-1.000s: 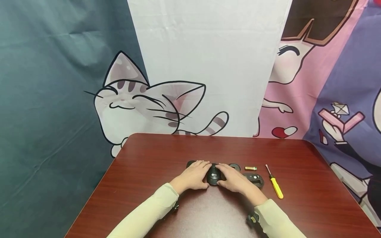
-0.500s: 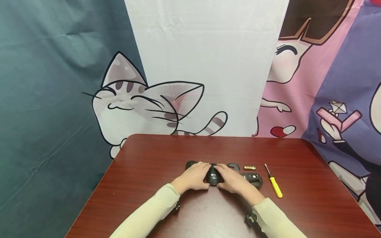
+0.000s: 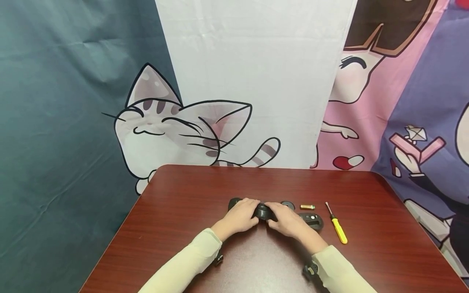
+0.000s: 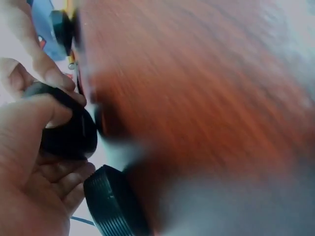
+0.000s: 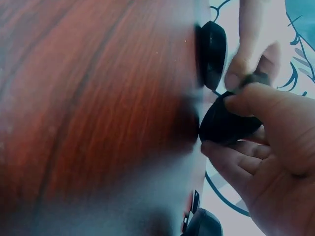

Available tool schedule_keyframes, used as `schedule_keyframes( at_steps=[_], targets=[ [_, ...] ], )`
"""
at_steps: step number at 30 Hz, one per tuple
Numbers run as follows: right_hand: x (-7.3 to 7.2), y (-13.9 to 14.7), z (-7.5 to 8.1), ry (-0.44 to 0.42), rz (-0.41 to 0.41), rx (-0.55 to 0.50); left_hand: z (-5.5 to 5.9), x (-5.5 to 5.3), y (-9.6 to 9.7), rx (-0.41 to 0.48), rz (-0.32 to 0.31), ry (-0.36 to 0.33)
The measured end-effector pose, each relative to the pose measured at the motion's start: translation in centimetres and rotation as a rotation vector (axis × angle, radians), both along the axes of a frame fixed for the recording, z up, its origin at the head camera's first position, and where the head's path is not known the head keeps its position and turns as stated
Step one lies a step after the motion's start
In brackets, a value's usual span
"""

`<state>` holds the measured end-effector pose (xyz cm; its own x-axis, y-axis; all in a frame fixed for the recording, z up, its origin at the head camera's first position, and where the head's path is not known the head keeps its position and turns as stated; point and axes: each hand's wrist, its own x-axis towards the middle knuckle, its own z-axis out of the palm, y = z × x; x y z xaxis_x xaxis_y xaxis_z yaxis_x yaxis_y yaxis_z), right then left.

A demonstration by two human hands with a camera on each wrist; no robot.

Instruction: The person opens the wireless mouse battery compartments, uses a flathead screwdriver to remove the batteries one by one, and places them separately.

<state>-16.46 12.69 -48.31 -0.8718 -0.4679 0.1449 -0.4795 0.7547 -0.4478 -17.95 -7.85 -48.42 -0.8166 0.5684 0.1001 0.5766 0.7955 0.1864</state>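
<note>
Head view: hands (image 3: 239, 215) (image 3: 287, 219) over glossy table (image 3: 190, 191), cartoon backdrop (image 3: 253, 77).

Right of the held mouse (image 3: 262, 212), a battery (image 3: 307, 206) and then a screwdriver (image 3: 338, 226) lie on the table (image 3: 205, 183).

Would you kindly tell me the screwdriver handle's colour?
The screwdriver handle is yellow, seen best in the head view.

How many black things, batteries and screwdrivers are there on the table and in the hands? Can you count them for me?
Black things: 4 (held mouse, leftmost piece, small rounded piece, hollowed piece)
Batteries: 1 (battery)
Screwdrivers: 1 (yellow screwdriver)
Total: 6
</note>
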Motion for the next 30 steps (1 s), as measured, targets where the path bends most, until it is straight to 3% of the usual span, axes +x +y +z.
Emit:
schedule_keyframes(
  at_steps=[7,16,24,30],
  targets=[
    [0.2,0.6,0.6,0.144,-0.045,-0.146,1.0,0.1,0.4,0.168,0.030,-0.056],
    [1.5,1.6,2.9,0.134,-0.049,-0.362,3.1,1.6,0.4,0.499,0.056,-0.217],
    [3.2,1.8,4.8,0.157,-0.075,-0.405,4.7,3.2,0.5,0.684,0.027,-0.268],
    [4.3,1.8,5.7,0.157,-0.109,-0.429,5.6,4.4,0.7,0.794,0.037,-0.311]
  ],
)
